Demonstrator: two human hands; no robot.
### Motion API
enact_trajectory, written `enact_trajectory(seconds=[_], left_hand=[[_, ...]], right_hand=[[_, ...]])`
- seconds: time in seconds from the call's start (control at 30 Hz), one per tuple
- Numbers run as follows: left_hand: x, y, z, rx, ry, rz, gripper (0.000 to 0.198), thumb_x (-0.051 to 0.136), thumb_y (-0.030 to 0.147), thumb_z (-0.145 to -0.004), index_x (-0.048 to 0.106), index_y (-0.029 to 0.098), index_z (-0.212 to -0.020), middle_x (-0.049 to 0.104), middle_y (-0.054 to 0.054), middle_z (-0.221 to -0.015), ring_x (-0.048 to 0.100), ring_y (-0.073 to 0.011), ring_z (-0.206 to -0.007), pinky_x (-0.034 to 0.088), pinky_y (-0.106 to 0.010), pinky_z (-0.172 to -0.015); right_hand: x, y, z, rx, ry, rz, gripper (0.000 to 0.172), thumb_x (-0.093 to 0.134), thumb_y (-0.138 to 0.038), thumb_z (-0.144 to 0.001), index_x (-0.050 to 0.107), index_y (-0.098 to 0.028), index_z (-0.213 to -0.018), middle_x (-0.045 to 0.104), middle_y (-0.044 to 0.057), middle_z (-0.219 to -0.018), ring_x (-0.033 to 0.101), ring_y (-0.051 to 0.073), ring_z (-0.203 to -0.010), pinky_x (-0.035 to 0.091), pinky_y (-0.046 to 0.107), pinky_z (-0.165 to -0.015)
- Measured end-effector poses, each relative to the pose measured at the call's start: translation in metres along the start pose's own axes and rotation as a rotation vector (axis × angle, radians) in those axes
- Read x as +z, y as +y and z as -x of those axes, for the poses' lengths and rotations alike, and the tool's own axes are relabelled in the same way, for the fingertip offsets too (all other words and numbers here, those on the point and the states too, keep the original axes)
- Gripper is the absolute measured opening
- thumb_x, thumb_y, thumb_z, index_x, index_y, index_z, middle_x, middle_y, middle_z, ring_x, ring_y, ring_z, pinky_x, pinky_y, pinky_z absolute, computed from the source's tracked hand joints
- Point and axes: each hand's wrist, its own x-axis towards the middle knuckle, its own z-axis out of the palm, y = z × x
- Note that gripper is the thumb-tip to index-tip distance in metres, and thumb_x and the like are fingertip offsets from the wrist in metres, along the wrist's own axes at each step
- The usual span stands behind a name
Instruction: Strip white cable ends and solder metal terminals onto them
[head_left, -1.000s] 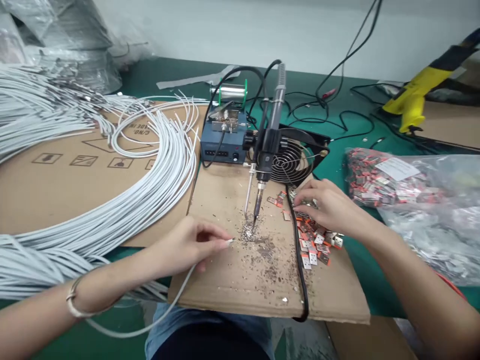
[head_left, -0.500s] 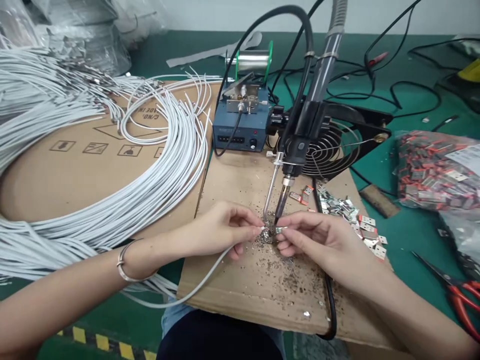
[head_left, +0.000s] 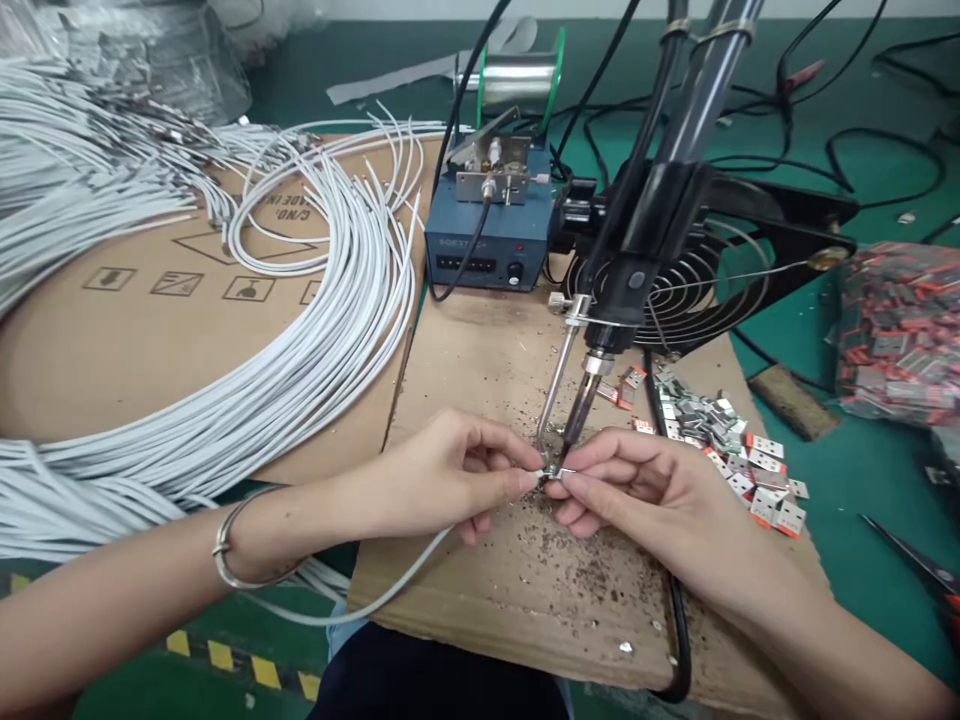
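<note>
My left hand [head_left: 480, 475] pinches the end of a white cable [head_left: 409, 578], which trails down and left from under my fingers. Facing it, my right hand [head_left: 626, 490] is closed on a small metal USB connector [head_left: 568, 473]. Cable end and connector meet, or nearly so, right under the tip of the soldering iron [head_left: 581, 405], which is fixed on a stand and points down. A thin metal solder feed tube [head_left: 555, 390] comes down beside the iron to the same spot. My fingertips partly hide the joint.
Loose USB connectors [head_left: 765, 475] lie right of my right hand, near a fan [head_left: 690, 290]. A blue solder feeder [head_left: 487, 235] carries a solder spool [head_left: 517, 85]. White cables [head_left: 330, 370] fill the left. Scissors [head_left: 911, 550] and a bag of connectors [head_left: 900, 335] are far right.
The cable end and the connector have come together below the iron tip, where a gap showed before. The camera view has shifted slightly.
</note>
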Motion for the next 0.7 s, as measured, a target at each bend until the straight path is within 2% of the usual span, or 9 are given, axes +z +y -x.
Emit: enact_trajectory(seconds=[0.23, 0.57, 0.7], left_hand=[[-0.0022, 0.0027, -0.0002, -0.020, -0.010, 0.018, 0.011, 0.063, 0.022, -0.075, 0.064, 0.012, -0.079, 0.058, 0.003, -0.055, 0.052, -0.0063, -0.038, 0.045, -0.015, -0.037], [-0.0012, 0.0026, 0.0010, -0.016, -0.001, 0.073, 0.007, 0.061, 0.018, -0.076, 0.063, 0.011, -0.078, 0.056, 0.004, -0.054, 0.050, -0.0052, -0.038, 0.044, -0.014, -0.035], [-0.0022, 0.0043, 0.0023, -0.010, -0.022, 0.092, 0.007, 0.062, 0.018, -0.076, 0.063, 0.011, -0.078, 0.056, 0.005, -0.053, 0.051, -0.0055, -0.037, 0.044, -0.014, -0.035]], right_hand=[[0.0000, -0.0012, -0.0012, -0.071, -0.004, 0.018, 0.009, 0.075, -0.023, -0.070, 0.069, -0.017, -0.071, 0.073, 0.005, -0.064, 0.067, 0.013, -0.048, 0.057, 0.016, -0.044], [0.0003, -0.0045, -0.0012, -0.074, -0.007, 0.017, 0.008, 0.075, -0.024, -0.070, 0.069, -0.018, -0.070, 0.073, 0.004, -0.064, 0.065, 0.011, -0.045, 0.055, 0.014, -0.040], [-0.0029, -0.0029, -0.0006, -0.021, -0.034, -0.019, 0.009, 0.075, -0.026, -0.072, 0.070, -0.018, -0.072, 0.071, 0.004, -0.063, 0.062, 0.010, -0.042, 0.053, 0.014, -0.038]])
